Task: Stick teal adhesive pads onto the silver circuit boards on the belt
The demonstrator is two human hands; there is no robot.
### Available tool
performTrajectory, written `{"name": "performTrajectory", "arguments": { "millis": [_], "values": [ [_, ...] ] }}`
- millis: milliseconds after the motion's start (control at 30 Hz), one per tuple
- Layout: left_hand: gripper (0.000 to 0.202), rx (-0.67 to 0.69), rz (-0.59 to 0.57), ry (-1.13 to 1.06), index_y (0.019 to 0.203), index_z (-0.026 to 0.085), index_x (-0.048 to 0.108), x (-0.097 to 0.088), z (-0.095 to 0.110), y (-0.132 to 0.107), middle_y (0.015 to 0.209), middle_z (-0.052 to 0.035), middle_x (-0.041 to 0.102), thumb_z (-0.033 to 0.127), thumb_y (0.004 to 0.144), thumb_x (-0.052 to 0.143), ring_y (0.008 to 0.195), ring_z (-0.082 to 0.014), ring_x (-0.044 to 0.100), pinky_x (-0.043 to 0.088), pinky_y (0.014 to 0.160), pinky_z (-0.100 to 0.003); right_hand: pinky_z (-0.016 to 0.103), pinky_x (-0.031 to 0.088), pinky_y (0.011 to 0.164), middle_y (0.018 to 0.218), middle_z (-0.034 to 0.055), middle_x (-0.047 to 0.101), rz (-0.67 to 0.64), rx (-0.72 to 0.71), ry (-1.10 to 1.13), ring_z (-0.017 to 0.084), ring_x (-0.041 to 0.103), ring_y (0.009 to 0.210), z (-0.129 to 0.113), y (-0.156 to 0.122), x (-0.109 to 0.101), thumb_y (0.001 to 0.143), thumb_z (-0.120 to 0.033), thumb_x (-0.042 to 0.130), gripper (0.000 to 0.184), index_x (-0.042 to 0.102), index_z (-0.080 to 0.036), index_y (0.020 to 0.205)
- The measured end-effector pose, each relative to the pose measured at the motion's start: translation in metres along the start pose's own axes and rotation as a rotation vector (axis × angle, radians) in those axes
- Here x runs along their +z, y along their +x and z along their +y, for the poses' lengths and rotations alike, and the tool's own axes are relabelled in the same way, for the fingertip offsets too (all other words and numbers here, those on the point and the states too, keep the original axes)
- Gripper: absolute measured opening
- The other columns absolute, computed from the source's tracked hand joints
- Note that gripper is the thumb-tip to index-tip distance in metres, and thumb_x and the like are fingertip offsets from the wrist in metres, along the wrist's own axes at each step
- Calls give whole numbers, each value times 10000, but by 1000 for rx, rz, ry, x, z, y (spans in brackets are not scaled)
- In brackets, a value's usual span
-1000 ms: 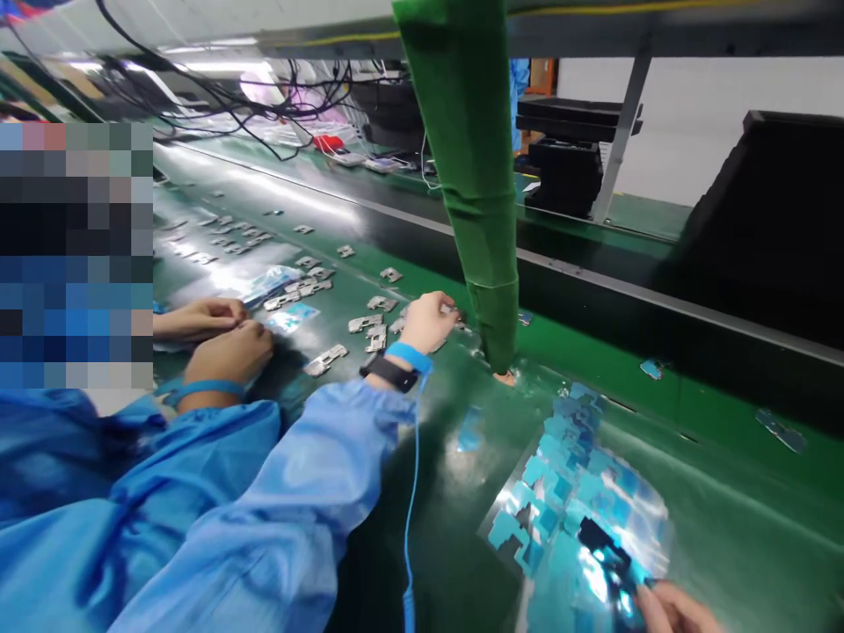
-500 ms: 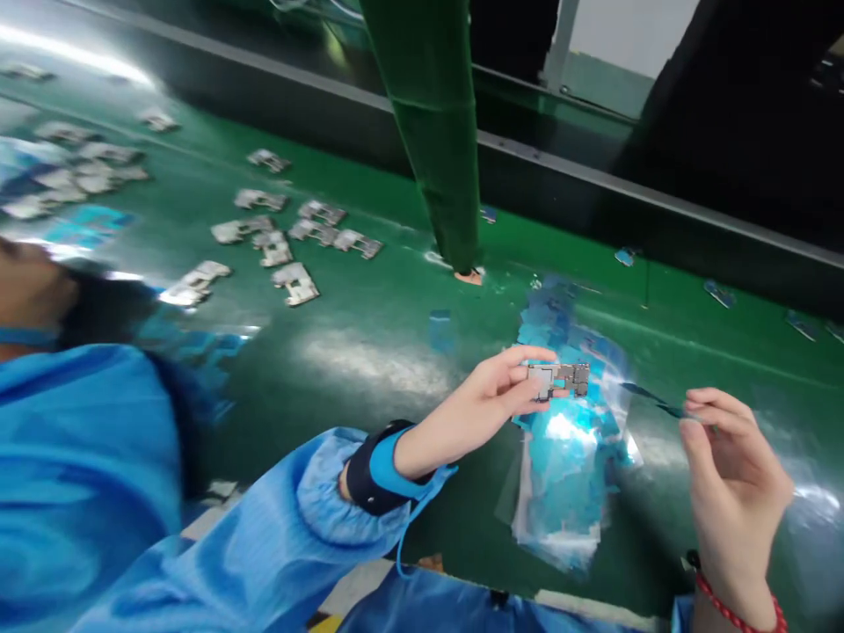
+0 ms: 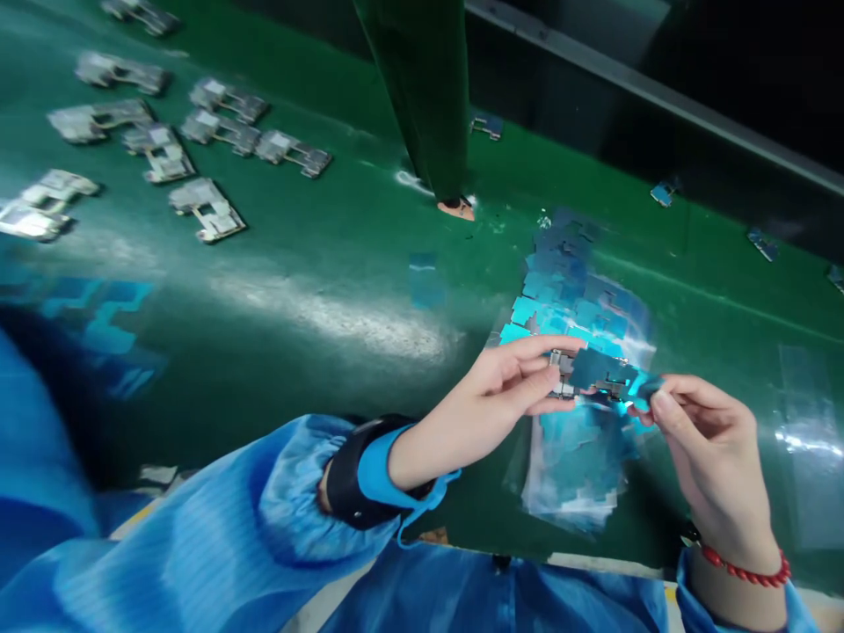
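Between the thumb and fingers of my left hand (image 3: 491,409) is a small circuit board (image 3: 563,374), gripped at its left end. My right hand (image 3: 709,440) pinches the right end of a thin blue film piece (image 3: 597,369). This film lies over much of the board's face; whether it sticks there I cannot tell. Directly beneath both hands, a pile of cut blue film pieces (image 3: 573,448) rests on clear sheets on the green bench (image 3: 316,369).
Several circuit boards (image 3: 207,211) lie at the upper left. A green post (image 3: 428,97) rises from the bench behind my hands. Small boards with blue film (image 3: 663,193) lie along the back edge. At the left is another person's blue sleeve (image 3: 40,466).
My right hand has moved left, bringing the film from beside the board to over it. The view has shifted, so the loose boards appear larger and further left.
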State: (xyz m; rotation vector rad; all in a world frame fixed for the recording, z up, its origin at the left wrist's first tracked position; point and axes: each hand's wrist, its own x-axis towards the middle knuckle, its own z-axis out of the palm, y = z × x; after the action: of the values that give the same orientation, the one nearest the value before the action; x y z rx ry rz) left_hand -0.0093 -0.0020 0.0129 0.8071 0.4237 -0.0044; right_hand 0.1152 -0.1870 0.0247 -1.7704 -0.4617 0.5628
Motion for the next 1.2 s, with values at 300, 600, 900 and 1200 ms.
{"name": "performTrajectory", "arguments": {
  "millis": [300,600,900,1200],
  "values": [
    [289,-60,-41,-87,1117,197,703,-3,-1,-2,1041,-32,721,131,875,558,1006,-186,676,580,867,-304,161,455,487,652,-12,657,17,-11,-138,87,572,554,1,-5,0,783,-231,770,48,742,-236,822],
    [387,-91,-78,-64,1117,158,675,-1,5,-1,1045,-78,771,32,759,598,1035,-242,710,569,905,-347,190,474,504,661,2,667,-27,6,-183,110,596,568,-1,-4,0,793,-250,759,32,743,-225,806],
    [460,-42,-102,103,1206,129,600,0,4,0,1081,-100,760,-5,767,587,1092,-256,691,583,902,-336,175,469,522,666,-5,672,-68,13,-148,96,596,589,0,-1,2,813,-251,746,13,750,-241,820],
    [457,-42,-99,163,1215,106,572,3,5,1,1085,-124,759,-19,776,571,1088,-244,694,586,898,-316,200,458,500,655,-1,653,-59,20,-161,108,576,572,0,-1,3,812,-260,742,36,743,-227,796]
  ]
}}
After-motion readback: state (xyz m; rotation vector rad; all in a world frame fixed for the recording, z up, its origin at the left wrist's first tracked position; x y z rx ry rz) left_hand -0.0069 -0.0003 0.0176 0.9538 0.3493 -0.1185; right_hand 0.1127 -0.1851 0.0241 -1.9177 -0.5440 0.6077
